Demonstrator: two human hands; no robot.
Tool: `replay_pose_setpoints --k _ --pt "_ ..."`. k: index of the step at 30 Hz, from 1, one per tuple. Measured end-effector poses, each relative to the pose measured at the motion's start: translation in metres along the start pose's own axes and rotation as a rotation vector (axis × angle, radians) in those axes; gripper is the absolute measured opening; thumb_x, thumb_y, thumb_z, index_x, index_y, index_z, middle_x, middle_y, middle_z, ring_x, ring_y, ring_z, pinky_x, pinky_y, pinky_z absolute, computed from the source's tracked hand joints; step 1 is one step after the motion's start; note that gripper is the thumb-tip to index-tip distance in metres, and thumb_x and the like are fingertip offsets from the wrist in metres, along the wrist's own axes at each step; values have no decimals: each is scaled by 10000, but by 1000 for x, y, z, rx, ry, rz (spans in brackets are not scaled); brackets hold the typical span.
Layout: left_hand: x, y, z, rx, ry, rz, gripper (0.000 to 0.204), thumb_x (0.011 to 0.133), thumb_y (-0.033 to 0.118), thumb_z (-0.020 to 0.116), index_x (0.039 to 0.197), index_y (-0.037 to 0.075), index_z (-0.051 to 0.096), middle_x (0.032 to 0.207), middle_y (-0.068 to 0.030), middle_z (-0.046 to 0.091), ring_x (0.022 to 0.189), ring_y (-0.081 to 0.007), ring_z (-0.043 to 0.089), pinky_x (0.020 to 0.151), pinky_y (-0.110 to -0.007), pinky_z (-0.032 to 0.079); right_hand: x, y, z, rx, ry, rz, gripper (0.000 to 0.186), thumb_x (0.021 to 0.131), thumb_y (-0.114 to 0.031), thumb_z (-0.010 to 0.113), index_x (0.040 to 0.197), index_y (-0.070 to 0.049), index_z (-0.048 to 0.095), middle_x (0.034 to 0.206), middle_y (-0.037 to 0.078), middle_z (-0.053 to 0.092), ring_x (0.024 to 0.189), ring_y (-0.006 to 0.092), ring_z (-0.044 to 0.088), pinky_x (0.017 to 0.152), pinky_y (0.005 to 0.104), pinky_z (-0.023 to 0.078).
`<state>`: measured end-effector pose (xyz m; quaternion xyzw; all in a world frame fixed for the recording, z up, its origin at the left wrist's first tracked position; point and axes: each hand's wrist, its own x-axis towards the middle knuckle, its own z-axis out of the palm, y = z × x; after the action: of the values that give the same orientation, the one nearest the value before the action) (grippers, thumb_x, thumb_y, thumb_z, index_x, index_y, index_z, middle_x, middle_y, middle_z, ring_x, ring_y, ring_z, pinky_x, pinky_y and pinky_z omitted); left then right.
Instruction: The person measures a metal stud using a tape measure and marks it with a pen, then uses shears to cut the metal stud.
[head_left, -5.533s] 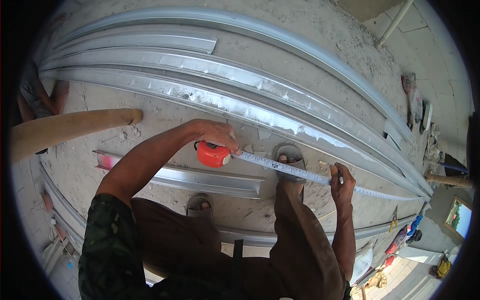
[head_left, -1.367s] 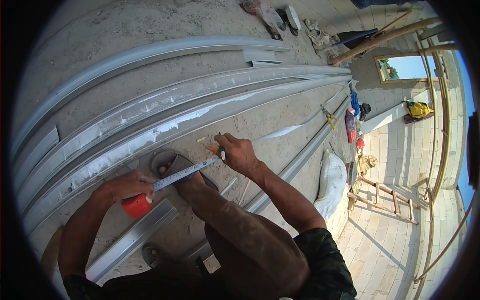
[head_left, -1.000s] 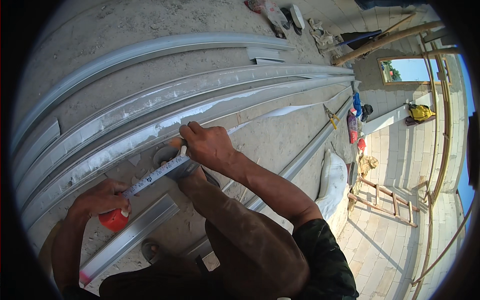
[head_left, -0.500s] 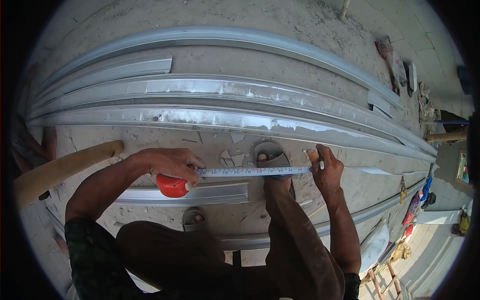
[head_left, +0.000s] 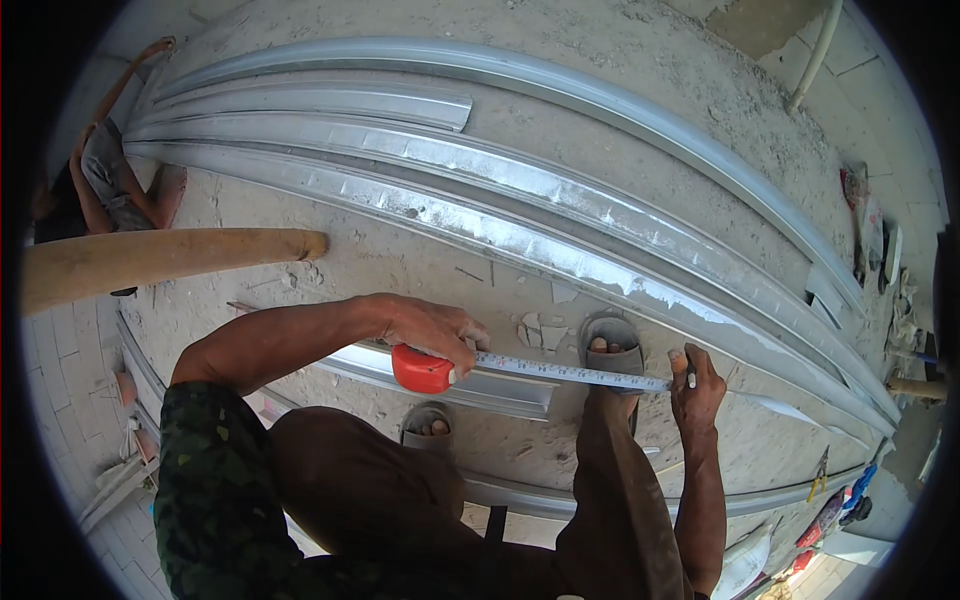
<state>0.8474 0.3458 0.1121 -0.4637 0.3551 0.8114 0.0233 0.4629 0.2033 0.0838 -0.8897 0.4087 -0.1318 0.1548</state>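
Tape blade (head_left: 570, 372) stretches from the red case (head_left: 418, 370), gripped by the left hand (head_left: 432, 326), to the pinching right hand (head_left: 698, 388), measuring apparently under way, the next move likely needing steadiness

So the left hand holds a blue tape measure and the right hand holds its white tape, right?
Nearly: the head view shows the tape measure is red, not blue. The left hand holds it and the right hand its white tape.

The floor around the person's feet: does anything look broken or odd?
Yes: pale jagged fragments lie scattered beside the grey open-toed right sandal, like something broken. Beyond, the long silvery metal channel has a ragged dull patch; I can't tell whether that's damage.
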Motion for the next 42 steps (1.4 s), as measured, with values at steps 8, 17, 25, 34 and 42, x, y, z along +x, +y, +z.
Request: replay_pose_setpoints --k 8,17,25,34,42 --pt "25 66 5 57 91 111 708 636 303 647 1244 -44 538 970 -151 603 817 -229 602 666 -340 479 45 -76 7 8 -163 -23 229 867 -172 710 1003 -8 629 903 173 679 761 331 690 639 385 541" --pt "-12 15 2 56 99 -2 678 629 287 653 1238 10 545 995 -151 582 887 -257 584 714 -353 460 26 -20 13 -29 -67 100 195 889 -193 686 948 -14 634 865 160 680 731 348 676 629 400 532" --pt "-9 57 4 144 199 15 627 688 297 647 1237 15 538 987 -140 597 898 -237 593 744 -333 464 44 -69 19 60 -34 9 197 874 -199 700 931 -23 631 858 153 678 717 325 684 587 378 530" --pt "-4 37 1 197 169 54 606 711 259 631 1252 12 513 953 -131 615 872 -221 608 740 -341 479 55 -58 30 2 -116 -104 248 819 -188 749 962 -41 610 885 132 668 683 313 676 569 377 528" --pt "-12 14 -16 220 187 36 621 728 275 628 1266 6 474 1002 -151 620 882 -248 617 768 -360 481 33 -34 25 119 -20 22 217 872 -213 713 900 -12 637 814 152 657 703 306 672 600 360 522"
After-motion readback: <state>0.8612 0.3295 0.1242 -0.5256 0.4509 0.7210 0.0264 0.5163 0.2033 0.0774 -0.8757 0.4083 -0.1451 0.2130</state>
